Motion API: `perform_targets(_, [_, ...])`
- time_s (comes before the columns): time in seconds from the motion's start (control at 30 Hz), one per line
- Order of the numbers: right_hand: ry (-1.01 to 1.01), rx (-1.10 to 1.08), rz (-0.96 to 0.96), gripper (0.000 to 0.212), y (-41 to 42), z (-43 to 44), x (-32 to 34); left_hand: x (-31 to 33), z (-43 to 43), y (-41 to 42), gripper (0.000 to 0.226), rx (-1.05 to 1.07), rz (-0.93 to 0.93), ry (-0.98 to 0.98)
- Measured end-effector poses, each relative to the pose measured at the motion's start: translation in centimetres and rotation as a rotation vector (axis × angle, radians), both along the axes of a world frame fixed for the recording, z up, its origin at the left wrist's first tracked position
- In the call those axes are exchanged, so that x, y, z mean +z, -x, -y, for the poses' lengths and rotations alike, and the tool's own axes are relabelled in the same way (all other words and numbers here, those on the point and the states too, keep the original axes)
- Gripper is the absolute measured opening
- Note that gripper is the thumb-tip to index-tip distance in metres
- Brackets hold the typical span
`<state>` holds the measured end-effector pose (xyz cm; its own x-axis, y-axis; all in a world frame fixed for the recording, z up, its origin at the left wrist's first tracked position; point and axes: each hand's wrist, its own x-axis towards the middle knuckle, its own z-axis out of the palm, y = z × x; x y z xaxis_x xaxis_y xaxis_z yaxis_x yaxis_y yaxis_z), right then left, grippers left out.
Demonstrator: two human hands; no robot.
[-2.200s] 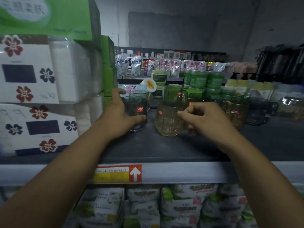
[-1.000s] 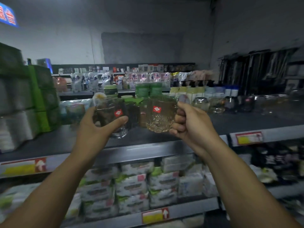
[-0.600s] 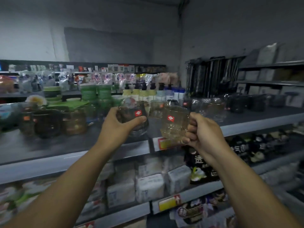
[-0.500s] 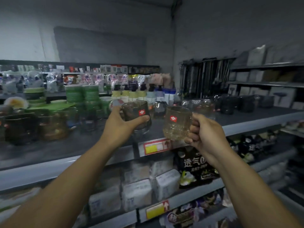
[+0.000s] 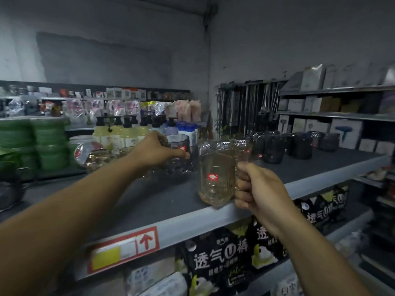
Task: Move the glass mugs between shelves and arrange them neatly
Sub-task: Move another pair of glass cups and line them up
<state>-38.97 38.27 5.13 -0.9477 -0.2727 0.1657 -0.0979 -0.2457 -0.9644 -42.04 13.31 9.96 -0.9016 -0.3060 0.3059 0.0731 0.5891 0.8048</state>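
My left hand [image 5: 155,151] grips a dark tinted glass mug [image 5: 178,153] with a red sticker, low over the grey shelf [image 5: 162,201], further back. My right hand [image 5: 255,189] holds the handle of a clear ribbed glass mug [image 5: 215,174] with a red sticker; its base sits at the shelf's front edge. Behind it stand more clear mugs [image 5: 239,148], and dark mugs [image 5: 275,147] line up to the right. An amber mug [image 5: 99,159] stands to the left of my left arm.
Pump bottles [image 5: 119,133] and stacked green containers [image 5: 40,142] fill the back left of the shelf. Boxes [image 5: 346,133] sit on the right-hand shelves. Black packages [image 5: 220,259] lie on the shelf below. A red and yellow price tag [image 5: 126,248] marks the front lip.
Both hands lifted the mugs from the left shelf section and carried them right. Now both mugs have come down onto this section, the clear one at the front edge.
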Motion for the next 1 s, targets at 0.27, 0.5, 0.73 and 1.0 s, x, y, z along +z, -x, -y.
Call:
perform_targets(0.27, [0.005,0.233,0.025,0.043,4.4,-2.1,-0.6,-2.0,-1.2,3.6,0.072,0.064,0.086,-0.010])
perform_targets(0.5, [0.021,0.467,0.044,0.042,7.2,-4.2,-0.7,-3.0,-4.6,2.9,0.067,0.114,0.020,-0.056])
perform_targets(0.73, [0.062,0.562,0.090,0.042,8.6,-5.0,-0.7,-4.8,-6.2,3.3,0.057,0.122,-0.104,-0.023])
perform_targets(1.0, [0.080,0.544,0.110,0.043,8.7,-4.4,-0.8,-5.3,-6.6,3.6,0.087,0.111,-0.103,-0.011])
